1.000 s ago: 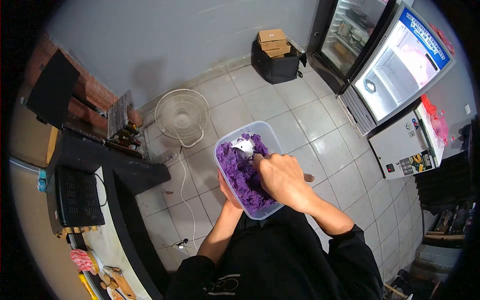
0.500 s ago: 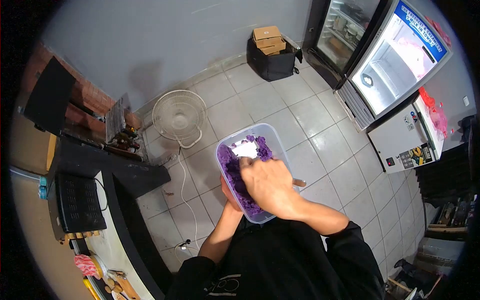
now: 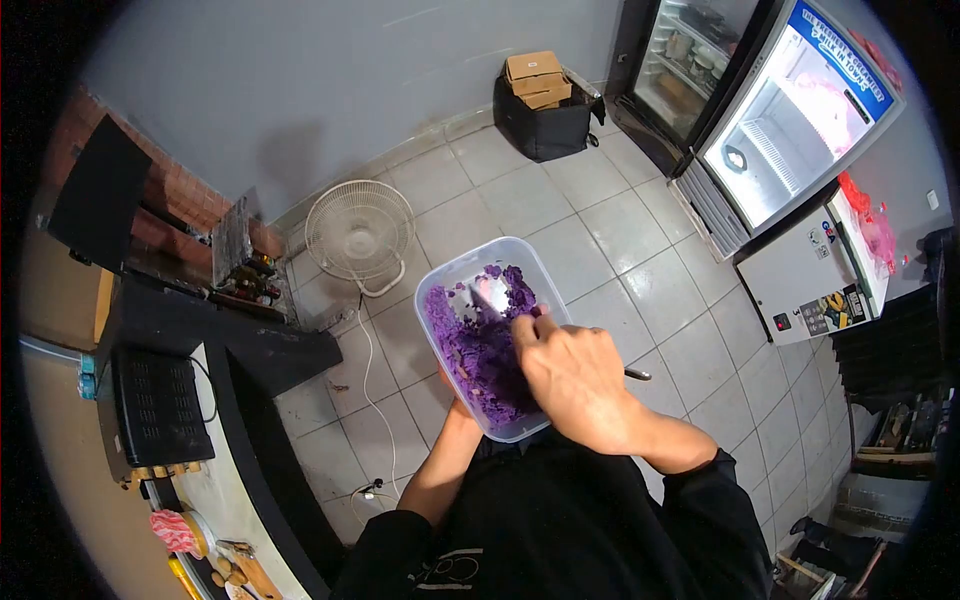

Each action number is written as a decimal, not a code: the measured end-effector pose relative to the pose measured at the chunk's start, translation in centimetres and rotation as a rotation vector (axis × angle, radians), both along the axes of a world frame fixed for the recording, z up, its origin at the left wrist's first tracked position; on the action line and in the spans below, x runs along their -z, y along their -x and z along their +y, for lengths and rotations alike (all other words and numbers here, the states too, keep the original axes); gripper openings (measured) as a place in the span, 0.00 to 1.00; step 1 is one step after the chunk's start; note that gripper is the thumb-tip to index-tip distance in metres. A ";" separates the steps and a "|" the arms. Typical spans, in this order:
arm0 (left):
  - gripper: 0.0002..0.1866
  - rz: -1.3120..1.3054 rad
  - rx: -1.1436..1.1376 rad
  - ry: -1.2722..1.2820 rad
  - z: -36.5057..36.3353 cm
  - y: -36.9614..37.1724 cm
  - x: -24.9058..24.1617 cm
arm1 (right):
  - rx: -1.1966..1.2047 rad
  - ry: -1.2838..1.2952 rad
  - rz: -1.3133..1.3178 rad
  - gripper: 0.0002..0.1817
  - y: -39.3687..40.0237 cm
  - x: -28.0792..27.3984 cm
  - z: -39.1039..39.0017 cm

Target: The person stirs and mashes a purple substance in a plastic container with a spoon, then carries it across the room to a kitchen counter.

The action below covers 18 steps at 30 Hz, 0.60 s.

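A clear plastic tub (image 3: 458,271) holds a mass of purple mash (image 3: 470,352). My left hand (image 3: 452,397) grips the tub from underneath, mostly hidden by it. My right hand (image 3: 572,375) is closed on a metal spoon (image 3: 492,301); the bowl of the spoon is pressed into the mash near the tub's far end, and the handle tip sticks out past my hand on the right.
Below is a tiled floor with a white fan (image 3: 362,231) and its cable, a black bag with cardboard boxes (image 3: 543,104), and glass-door fridges (image 3: 790,125) at the right. A dark counter (image 3: 230,350) with a black appliance (image 3: 158,405) runs along the left.
My right hand has drawn back toward me and to the right, uncovering more mash, and the spoon now lies further into the tub's far end. The tub has shifted slightly left.
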<state>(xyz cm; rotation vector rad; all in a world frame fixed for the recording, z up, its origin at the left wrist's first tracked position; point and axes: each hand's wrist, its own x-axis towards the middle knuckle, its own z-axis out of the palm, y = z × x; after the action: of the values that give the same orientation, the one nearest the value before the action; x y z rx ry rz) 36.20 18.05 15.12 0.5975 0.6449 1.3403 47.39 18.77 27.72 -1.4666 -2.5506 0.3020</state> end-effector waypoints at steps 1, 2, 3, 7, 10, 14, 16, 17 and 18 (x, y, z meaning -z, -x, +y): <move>0.24 -0.017 0.049 -0.023 0.1 0.5 0.4 | -0.025 -0.001 0.024 0.11 0.2 0.2 -0.2; 0.26 -0.036 0.102 -0.057 0.2 0.7 1.2 | -0.047 -0.002 0.049 0.12 0.6 0.6 -0.4; 0.28 -0.062 0.139 -0.089 0.3 0.8 1.5 | -0.067 -0.005 0.073 0.12 0.9 0.9 -0.4; 0.19 -0.212 0.107 -0.128 -0.2 0.8 0.4 | -0.097 0.000 0.074 0.12 2.0 1.5 -0.2; 0.09 -0.205 -0.009 0.082 -0.8 0.5 -0.9 | -0.119 0.013 -0.007 0.12 2.8 1.3 -0.2; 0.38 -0.197 0.050 0.145 -0.1 0.5 0.8 | -0.154 0.014 0.064 0.11 2.3 2.1 0.3; 0.33 -0.177 0.099 0.002 0.0 0.8 2.5 | -0.150 0.033 0.108 0.11 1.8 1.6 0.3; 0.32 -0.175 0.126 -0.063 0.1 1.2 3.1 | -0.125 0.047 0.103 0.12 1.3 1.3 0.3; 0.30 -0.166 0.139 -0.091 0.2 1.3 3.0 | -0.102 0.059 0.098 0.12 0.7 0.8 0.4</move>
<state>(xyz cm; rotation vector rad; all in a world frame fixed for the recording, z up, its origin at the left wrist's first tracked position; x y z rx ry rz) 34.87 18.29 12.10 0.5868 0.4024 1.2775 46.66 19.12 26.90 -1.3083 -2.5623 0.4561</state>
